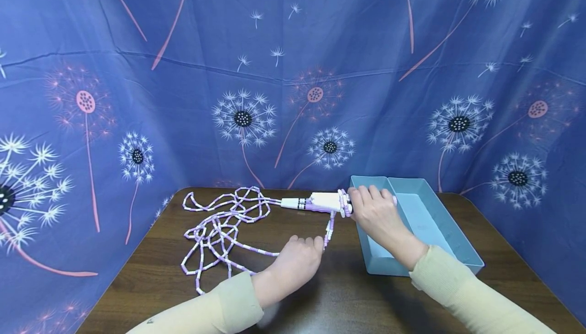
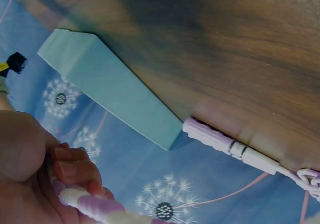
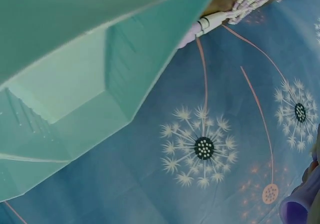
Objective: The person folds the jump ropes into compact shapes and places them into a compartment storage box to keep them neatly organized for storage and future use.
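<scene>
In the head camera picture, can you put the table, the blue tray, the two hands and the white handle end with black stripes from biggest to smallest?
1. Table
2. Blue tray
3. Left hand and right hand: too alike to rank
4. White handle end

Shot forward and down from head toward teal rectangular plastic bin [image 1: 423, 217], common to all; tilted from left wrist, closest from right.

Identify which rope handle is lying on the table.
The unheld handle, its black bands showing; the right grip holds the other handle.
</scene>
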A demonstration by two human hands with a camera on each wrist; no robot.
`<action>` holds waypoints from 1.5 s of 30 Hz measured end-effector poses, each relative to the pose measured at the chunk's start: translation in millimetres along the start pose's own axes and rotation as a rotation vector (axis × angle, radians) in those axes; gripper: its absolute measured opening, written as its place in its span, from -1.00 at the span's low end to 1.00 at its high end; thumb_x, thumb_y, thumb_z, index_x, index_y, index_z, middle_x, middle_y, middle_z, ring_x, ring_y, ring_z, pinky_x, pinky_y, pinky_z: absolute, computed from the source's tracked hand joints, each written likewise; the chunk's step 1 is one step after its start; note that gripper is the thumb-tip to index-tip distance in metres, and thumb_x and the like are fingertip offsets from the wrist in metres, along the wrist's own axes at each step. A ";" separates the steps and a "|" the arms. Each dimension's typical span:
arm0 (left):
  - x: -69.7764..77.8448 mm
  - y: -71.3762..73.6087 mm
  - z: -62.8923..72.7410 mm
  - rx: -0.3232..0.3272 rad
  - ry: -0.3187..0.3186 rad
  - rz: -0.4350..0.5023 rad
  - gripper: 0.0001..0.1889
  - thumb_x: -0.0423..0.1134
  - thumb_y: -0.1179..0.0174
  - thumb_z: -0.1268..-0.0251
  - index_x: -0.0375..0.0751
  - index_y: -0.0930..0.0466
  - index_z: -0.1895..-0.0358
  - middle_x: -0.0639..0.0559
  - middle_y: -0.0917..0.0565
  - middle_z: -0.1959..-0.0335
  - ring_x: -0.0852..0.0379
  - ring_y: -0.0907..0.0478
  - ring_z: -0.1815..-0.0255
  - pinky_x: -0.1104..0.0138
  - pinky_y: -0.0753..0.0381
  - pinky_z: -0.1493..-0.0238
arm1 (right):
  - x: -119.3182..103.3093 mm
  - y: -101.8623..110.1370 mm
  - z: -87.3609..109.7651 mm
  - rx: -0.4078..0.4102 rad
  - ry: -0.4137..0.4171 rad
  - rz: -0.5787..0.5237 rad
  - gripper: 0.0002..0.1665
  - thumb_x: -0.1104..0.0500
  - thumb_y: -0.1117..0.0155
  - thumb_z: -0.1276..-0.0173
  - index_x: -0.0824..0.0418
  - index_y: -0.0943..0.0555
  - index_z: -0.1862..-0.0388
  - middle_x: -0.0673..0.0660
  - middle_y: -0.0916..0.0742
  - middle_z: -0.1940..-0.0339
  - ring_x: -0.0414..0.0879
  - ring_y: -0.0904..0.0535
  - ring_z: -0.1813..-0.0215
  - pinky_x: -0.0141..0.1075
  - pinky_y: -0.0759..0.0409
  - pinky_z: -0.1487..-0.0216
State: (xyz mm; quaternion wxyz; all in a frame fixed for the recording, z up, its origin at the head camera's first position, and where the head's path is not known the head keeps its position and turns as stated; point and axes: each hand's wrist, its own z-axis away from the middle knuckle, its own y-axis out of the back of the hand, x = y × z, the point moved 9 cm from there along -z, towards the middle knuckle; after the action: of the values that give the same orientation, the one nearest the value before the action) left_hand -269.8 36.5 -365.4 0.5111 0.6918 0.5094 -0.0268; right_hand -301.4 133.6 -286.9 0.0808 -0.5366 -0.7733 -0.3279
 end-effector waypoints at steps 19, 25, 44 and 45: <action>-2.8 38.7 -3.4 0.128 0.012 -0.055 -0.58 -0.44 0.55 -0.27 0.00 -0.27 0.58 0.20 -0.24 0.80 0.31 -0.10 0.80 0.41 0.09 0.65 | -13.6 -9.5 17.8 0.020 0.022 0.167 -0.66 0.33 0.24 -0.43 0.36 -0.53 0.37 0.18 -0.43 0.64 0.02 -0.27 0.66 -0.25 -0.06 0.70; -9.2 48.4 -5.9 0.173 -0.001 -0.037 -0.63 -0.38 0.45 -0.35 -0.02 -0.30 0.54 0.18 -0.30 0.78 0.30 -0.20 0.79 0.41 0.00 0.65 | -24.2 -11.3 25.7 0.003 0.069 0.167 -0.68 0.37 0.26 -0.38 0.36 -0.50 0.38 0.16 -0.38 0.67 -0.02 -0.19 0.68 -0.28 -0.01 0.68; -24.6 58.3 -9.9 0.290 -0.231 -0.031 -0.74 -0.31 0.30 -0.41 -0.07 -0.36 0.41 0.09 -0.39 0.56 0.11 -0.36 0.58 0.29 -0.23 0.45 | -44.9 -8.5 37.2 -0.037 0.214 0.033 -0.74 0.36 0.25 -0.35 0.29 -0.44 0.40 0.12 -0.38 0.62 -0.03 -0.19 0.66 -0.29 0.01 0.62; -25.0 59.0 -10.0 0.304 -0.248 -0.043 -0.74 -0.31 0.30 -0.40 -0.06 -0.36 0.41 0.10 -0.38 0.56 0.11 -0.35 0.58 0.29 -0.23 0.44 | -46.8 -7.0 37.2 -0.031 0.226 0.025 -0.74 0.36 0.25 -0.34 0.28 -0.45 0.39 0.12 -0.39 0.61 -0.03 -0.19 0.65 -0.29 -0.01 0.62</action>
State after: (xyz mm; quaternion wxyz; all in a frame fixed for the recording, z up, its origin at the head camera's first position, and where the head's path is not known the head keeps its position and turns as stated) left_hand -243.4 29.4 -306.5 0.4589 0.7414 0.4471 -0.1994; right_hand -279.9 117.9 -341.0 0.1632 -0.5070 -0.7475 -0.3970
